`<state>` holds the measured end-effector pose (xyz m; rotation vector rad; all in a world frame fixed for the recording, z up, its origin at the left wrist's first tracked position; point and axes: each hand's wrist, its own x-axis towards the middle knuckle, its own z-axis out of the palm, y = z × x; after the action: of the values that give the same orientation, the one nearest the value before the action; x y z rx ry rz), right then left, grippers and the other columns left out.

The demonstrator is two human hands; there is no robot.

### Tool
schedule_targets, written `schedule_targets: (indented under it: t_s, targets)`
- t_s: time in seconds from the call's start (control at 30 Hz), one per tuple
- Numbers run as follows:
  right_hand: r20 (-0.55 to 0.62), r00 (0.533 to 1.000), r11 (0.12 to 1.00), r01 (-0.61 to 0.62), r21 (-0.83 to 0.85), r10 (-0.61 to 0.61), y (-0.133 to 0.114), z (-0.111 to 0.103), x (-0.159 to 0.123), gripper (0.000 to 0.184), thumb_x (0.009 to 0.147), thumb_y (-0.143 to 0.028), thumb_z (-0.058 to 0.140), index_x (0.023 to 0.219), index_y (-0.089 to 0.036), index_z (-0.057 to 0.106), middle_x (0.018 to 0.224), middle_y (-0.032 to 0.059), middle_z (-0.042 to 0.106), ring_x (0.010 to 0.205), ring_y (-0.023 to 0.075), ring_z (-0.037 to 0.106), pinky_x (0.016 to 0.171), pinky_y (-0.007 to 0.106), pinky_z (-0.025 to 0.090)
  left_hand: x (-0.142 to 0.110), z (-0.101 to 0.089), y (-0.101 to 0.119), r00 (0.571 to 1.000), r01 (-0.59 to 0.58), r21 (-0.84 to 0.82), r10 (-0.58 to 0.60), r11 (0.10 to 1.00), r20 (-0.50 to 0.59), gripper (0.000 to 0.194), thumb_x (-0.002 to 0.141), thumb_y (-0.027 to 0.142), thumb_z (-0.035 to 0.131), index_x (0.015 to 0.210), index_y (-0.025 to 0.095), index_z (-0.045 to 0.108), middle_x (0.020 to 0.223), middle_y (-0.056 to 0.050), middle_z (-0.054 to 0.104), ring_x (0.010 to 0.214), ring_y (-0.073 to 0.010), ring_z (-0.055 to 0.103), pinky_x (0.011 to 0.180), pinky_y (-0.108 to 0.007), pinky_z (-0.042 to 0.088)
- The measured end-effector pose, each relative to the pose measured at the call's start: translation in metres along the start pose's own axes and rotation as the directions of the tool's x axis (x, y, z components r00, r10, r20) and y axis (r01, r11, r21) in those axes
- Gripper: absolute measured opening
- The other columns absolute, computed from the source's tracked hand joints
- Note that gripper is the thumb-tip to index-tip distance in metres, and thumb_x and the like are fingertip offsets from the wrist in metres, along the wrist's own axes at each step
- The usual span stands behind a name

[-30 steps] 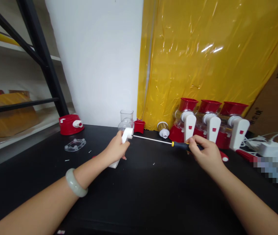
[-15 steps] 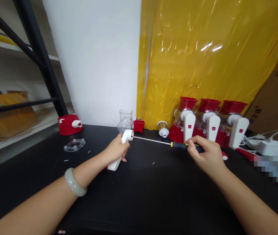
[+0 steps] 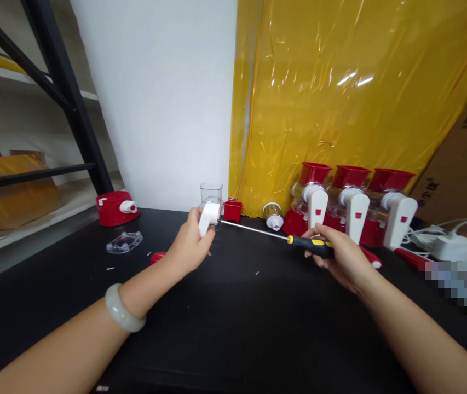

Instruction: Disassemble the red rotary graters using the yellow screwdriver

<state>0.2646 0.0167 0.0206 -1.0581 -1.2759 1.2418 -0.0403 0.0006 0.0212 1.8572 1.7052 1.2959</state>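
Observation:
My left hand [image 3: 190, 241] is closed around a white crank handle [image 3: 208, 216], its round hub turned to the right. A red piece [image 3: 158, 256] shows beside my left wrist; the forearm and hand hide how it joins the handle. In my right hand [image 3: 338, 254] lies a screwdriver [image 3: 311, 245] with a black and yellow grip. Its long shaft points left and its tip is at the hub; whether it sits inside or only at the edge cannot be told. Behind the handle stands a clear plastic hopper [image 3: 211, 191], partly covered.
Three red and white rotary graters [image 3: 316, 205] stand at the right back. A grater drum [image 3: 273, 216] and a small red cup-shaped part [image 3: 232, 210] are near the wall. On the left are a red base [image 3: 117, 208], a clear ring plate [image 3: 124, 243] and small screws [image 3: 110, 268].
My left hand has raised and turned the crank handle, moving slightly away from me. My right hand has shifted its hold on the screwdriver, whose shaft now slants more.

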Motion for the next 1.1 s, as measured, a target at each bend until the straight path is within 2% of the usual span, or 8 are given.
schedule_targets:
  t_s: [0.1,0.2,0.27,0.53,0.73,1.0,1.1]
  targets:
    - [-0.017,1.0,0.986,-0.025,-0.163,0.023,0.004,0.001,-0.001,0.038,0.081,-0.053,0.053,0.067,-0.017,0.057,0.043,0.0005,0.054,0.029,0.0081,0.035,0.033,0.021,0.02,0.0,-0.003,0.001,0.999,-0.036,0.043,0.037,0.998,-0.036,0.027,0.085,0.028,0.05,0.108,0.019,0.039,0.073,0.002,0.057,0.044,-0.0128,0.058,0.05,-0.026,0.048]
    - [-0.035,0.998,0.953,0.047,-0.3,-0.06,0.007,0.001,0.0,0.041,0.082,-0.052,0.052,0.058,-0.018,0.053,0.037,-0.0026,0.047,0.028,0.0069,0.032,0.033,0.021,0.02,0.0,-0.004,0.001,0.998,-0.054,0.075,0.057,0.996,-0.036,0.026,0.085,0.028,0.049,0.108,0.019,0.039,0.072,0.002,0.057,0.045,-0.0127,0.057,0.053,-0.027,0.048]
    - [-0.057,0.994,0.933,0.07,-0.354,-0.096,0.008,0.0,0.0,0.041,0.083,-0.051,0.05,0.059,-0.019,0.053,0.038,-0.003,0.047,0.03,0.0075,0.034,0.034,0.021,0.021,0.0,-0.004,0.001,0.999,-0.047,0.079,0.049,0.996,-0.019,0.025,0.085,0.027,0.049,0.107,0.019,0.04,0.072,0.002,0.056,0.045,-0.0126,0.057,0.052,-0.026,0.047]
    - [-0.039,0.976,0.835,0.163,-0.526,-0.215,0.008,-0.005,0.001,0.039,0.086,-0.048,0.046,0.06,-0.019,0.053,0.043,-0.0029,0.049,0.035,0.0094,0.038,0.037,0.022,0.026,0.002,-0.004,0.001,0.998,0.03,0.054,-0.034,0.998,0.059,0.025,0.083,0.026,0.05,0.105,0.019,0.04,0.071,0.002,0.055,0.042,-0.013,0.056,0.047,-0.026,0.046]
    - [-0.045,0.928,0.724,0.258,-0.64,-0.371,0.007,-0.007,0.0,0.037,0.085,-0.045,0.048,0.059,-0.019,0.052,0.044,-0.0027,0.049,0.038,0.0101,0.04,0.04,0.023,0.028,0.005,0.0,-0.007,0.989,0.101,0.012,-0.102,0.995,0.111,0.029,0.078,0.023,0.052,0.105,0.019,0.042,0.069,0.002,0.055,0.039,-0.0117,0.053,0.041,-0.025,0.044]
    - [-0.03,0.898,0.63,0.284,-0.723,-0.439,0.0,-0.002,-0.006,0.032,0.084,-0.04,0.047,0.061,-0.019,0.053,0.05,-0.0017,0.054,0.047,0.0118,0.048,0.048,0.023,0.035,0.007,0.004,-0.008,0.951,0.222,-0.006,-0.215,0.975,0.225,0.028,0.075,0.02,0.051,0.101,0.02,0.04,0.058,0.006,0.048,0.039,-0.0138,0.054,0.04,-0.026,0.047]
    - [-0.007,0.873,0.579,0.316,-0.752,-0.487,0.0,-0.002,-0.007,0.032,0.084,-0.039,0.047,0.061,-0.02,0.054,0.051,-0.0016,0.054,0.049,0.012,0.048,0.05,0.023,0.035,0.007,0.006,-0.009,0.932,0.271,-0.036,-0.253,0.962,0.258,0.028,0.074,0.018,0.05,0.099,0.02,0.039,0.054,0.007,0.047,0.039,-0.014,0.052,0.041,-0.027,0.048]
